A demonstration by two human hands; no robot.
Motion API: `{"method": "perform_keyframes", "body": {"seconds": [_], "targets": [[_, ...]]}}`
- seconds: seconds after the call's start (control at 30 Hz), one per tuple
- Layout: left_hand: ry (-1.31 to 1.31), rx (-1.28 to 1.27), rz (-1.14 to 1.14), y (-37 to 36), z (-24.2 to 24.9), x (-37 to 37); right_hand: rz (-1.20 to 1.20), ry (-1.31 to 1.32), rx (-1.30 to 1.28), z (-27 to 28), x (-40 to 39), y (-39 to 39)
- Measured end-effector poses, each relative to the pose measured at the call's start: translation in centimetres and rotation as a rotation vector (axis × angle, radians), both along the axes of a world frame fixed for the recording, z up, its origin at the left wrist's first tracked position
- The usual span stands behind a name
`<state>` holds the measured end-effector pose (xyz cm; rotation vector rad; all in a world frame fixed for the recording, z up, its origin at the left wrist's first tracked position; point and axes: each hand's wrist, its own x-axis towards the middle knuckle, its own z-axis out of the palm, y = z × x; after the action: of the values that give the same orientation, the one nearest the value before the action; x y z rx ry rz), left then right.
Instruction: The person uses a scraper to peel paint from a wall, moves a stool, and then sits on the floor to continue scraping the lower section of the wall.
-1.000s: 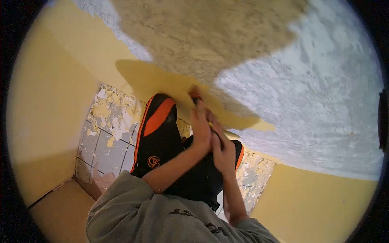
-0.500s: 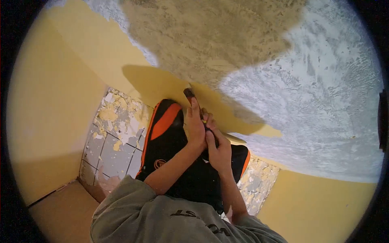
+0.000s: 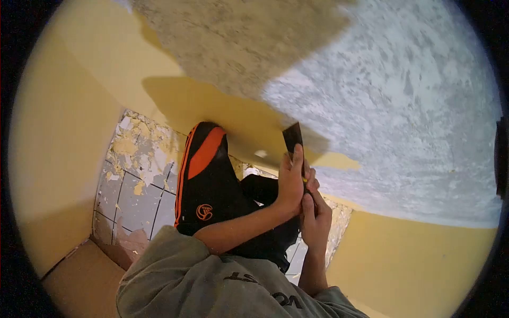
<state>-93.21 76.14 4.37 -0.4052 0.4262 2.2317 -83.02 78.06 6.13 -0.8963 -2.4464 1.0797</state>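
Observation:
A scraper (image 3: 292, 136) with a dark flat blade points up at the wall, its blade edge at the border of the remaining yellow paint (image 3: 233, 114). My left hand (image 3: 290, 185) is closed around its front part, with a finger stretched along the blade. Lower down, my right hand (image 3: 316, 220) is wrapped round the dark handle, of which little shows between the fingers. Above and to the right of the blade, the wall is bared to rough grey-white plaster (image 3: 387, 111).
Paint flakes (image 3: 139, 140) litter the grey floor tiles (image 3: 140, 199) at left. My knee in black and orange trousers (image 3: 204, 169) is close to the wall. A brown cardboard-like panel (image 3: 79, 281) lies at lower left. Yellow walls (image 3: 408, 259) stand on both sides.
Both hands have moved right and slightly down with the scraper. Its blade now shows broader. A yellow flap near the wall's foot is no longer seen, and the view has shifted a little.

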Motion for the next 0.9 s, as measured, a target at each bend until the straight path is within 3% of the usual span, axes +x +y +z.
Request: {"method": "perform_keyframes", "body": {"seconds": [0.1,0.17,0.23,0.3,0.37,0.4,0.5,0.63,0.7,0.77,0.8,0.83,0.9], "targets": [[0.011,-0.043,0.006,-0.3,1.1,0.2,-0.055,-0.031,-0.202,1.8,-0.1,-0.5],[-0.019,-0.006,0.081,-0.4,0.5,-1.9,0.022,0.06,-0.122,0.7,-1.2,0.1],[-0.055,0.027,0.146,-0.6,0.1,-2.1,0.05,-0.137,-0.18,2.3,-4.4,-0.2],[-0.004,-0.078,0.155,-0.8,0.1,-2.4,0.104,-0.133,-0.056,2.4,-3.5,-0.6],[-0.023,-0.037,0.047,-1.0,0.1,-1.6,0.064,0.036,-0.112,1.7,-2.0,-0.9],[0.011,-0.045,0.021,-0.9,0.3,-1.3,-0.075,-0.017,-0.344,2.2,-1.5,-1.2],[0.01,-0.049,0.006,-0.2,0.2,-0.8,-0.027,0.027,-0.112,1.4,-1.8,-1.1],[0.084,-0.066,0.026,0.1,-0.3,0.3,-0.082,-0.023,-0.408,1.0,-0.3,-0.2],[0.138,-0.058,-0.061,-0.1,-0.7,1.3,-0.085,0.136,-0.337,-0.5,1.3,-0.4],[0.239,-0.219,-0.115,-0.3,-0.7,2.5,-0.107,0.08,-0.71,-0.5,2.8,-0.9],[0.392,-0.256,-0.191,-0.5,-1.7,3.2,-0.148,0.127,-0.722,-0.7,3.6,-1.1],[0.427,-0.262,-0.234,-0.5,-1.6,3.8,-0.172,0.284,-0.956,-0.7,4.4,-0.9],[0.75,-0.353,-0.352,-0.3,-1.6,5.1,-0.178,0.61,-1.421,-1.1,5.6,-0.8]]}}
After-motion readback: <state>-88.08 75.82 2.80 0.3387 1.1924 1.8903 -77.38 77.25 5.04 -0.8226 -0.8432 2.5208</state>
